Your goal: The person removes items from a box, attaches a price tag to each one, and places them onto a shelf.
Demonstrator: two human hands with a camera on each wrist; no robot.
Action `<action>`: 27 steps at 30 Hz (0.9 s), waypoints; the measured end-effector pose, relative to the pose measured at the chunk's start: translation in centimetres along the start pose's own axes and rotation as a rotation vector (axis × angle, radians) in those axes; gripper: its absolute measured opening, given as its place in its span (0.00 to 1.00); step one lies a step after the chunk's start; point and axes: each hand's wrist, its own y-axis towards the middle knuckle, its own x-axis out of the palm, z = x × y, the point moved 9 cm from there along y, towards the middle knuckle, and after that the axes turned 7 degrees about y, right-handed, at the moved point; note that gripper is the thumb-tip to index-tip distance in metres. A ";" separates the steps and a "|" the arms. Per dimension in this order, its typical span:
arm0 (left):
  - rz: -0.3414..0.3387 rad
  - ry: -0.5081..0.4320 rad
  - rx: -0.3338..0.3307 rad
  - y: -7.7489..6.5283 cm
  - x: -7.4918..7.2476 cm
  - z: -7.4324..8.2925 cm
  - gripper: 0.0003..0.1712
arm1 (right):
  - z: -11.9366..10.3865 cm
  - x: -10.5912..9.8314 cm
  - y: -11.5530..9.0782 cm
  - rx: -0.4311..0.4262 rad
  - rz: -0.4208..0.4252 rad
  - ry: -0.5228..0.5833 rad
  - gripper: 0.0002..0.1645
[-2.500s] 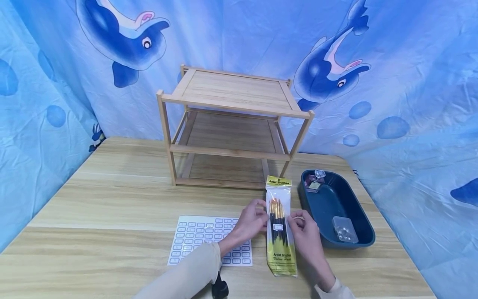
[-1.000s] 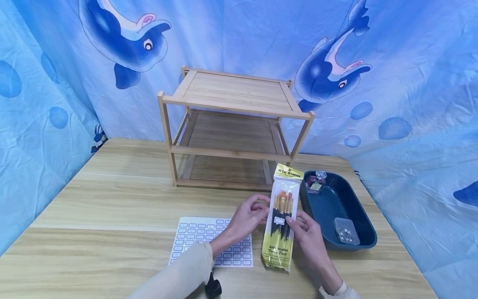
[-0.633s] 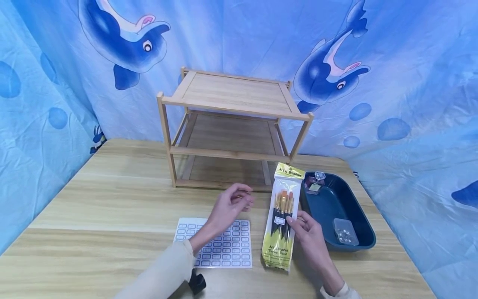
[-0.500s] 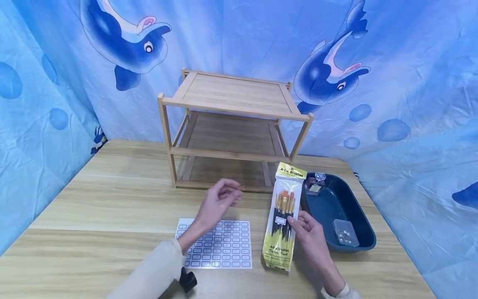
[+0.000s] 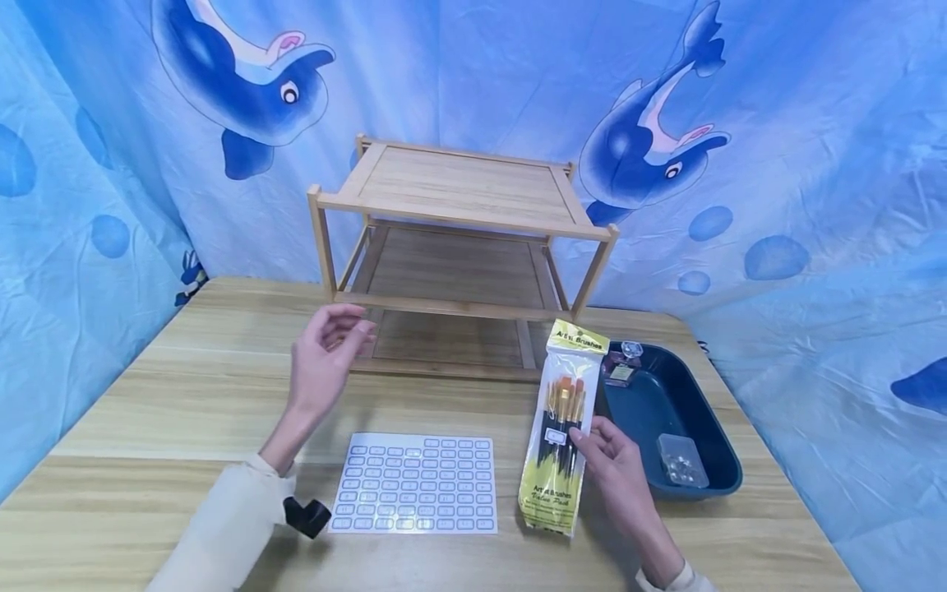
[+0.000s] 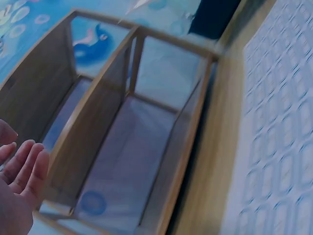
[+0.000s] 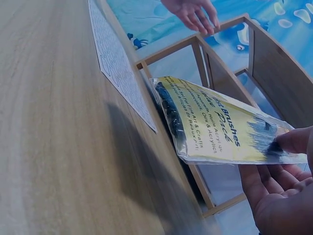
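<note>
head: high, looks forward and down, tabletop (image 5: pixel 185 395) across lower half | left wrist: near, tilted, rack (image 6: pixel 98 137) left to centre | right wrist: close, tilted, brush pack (image 7: pixel 210 122) right of centre | both wrists share rack, label sheet (image 6: pixel 281 122)

In the head view, the left hand (image 5: pixel 325 353) is raised left of centre, fingers loosely bent, the thumb tip near them. The left forearm, in a pale sleeve (image 5: pixel 222 526), slants up from the bottom edge. The right hand (image 5: pixel 617 469) is low, right of centre, thumb and curled fingers pinching, its bare wrist (image 5: pixel 661 555) running down to a pale cuff (image 5: pixel 675 580).
</note>
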 end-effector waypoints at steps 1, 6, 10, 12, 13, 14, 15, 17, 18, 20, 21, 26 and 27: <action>0.019 0.003 0.006 0.2 -0.6 0.1 0.13 | 0.0 0.0 0.0 0.001 0.001 -0.001 0.16; 0.110 0.051 0.023 1.1 -3.1 0.4 0.13 | 0.0 0.0 -0.1 -0.002 0.001 -0.011 0.16; 0.161 0.077 0.045 1.8 -4.4 0.3 0.13 | -0.1 -0.1 -0.1 -0.012 0.001 -0.015 0.16; 0.172 0.077 0.053 2.1 -4.9 0.2 0.12 | -0.1 -0.1 -0.1 -0.014 0.000 -0.013 0.16; 0.176 0.082 0.053 2.2 -5.1 0.1 0.13 | -0.1 -0.1 -0.1 -0.015 0.000 -0.013 0.16; 0.180 0.092 0.051 2.3 -5.3 0.0 0.13 | -0.1 -0.1 -0.1 -0.015 0.000 -0.012 0.16; 0.183 0.097 0.048 2.5 -5.4 -0.1 0.13 | -0.1 -0.1 -0.1 -0.015 0.001 -0.013 0.16; 0.185 0.113 0.034 2.7 -5.7 -0.4 0.14 | -0.1 -0.1 -0.1 -0.014 0.003 -0.013 0.16; 0.185 0.120 0.027 2.8 -5.8 -0.6 0.15 | -0.1 -0.1 -0.1 -0.014 0.003 -0.013 0.16; 0.177 0.126 0.015 3.0 -6.0 -0.9 0.16 | -0.1 -0.1 -0.1 -0.012 0.003 -0.016 0.16; 0.168 0.126 0.010 3.1 -6.0 -1.1 0.16 | -0.1 -0.1 -0.1 -0.013 0.002 -0.016 0.16; 0.102 0.099 -0.012 3.9 -5.6 -1.8 0.21 | -0.1 0.0 -0.1 -0.020 -0.005 -0.016 0.16; 0.088 0.096 -0.015 4.0 -5.4 -2.0 0.22 | -0.1 0.0 -0.2 -0.020 -0.007 -0.015 0.16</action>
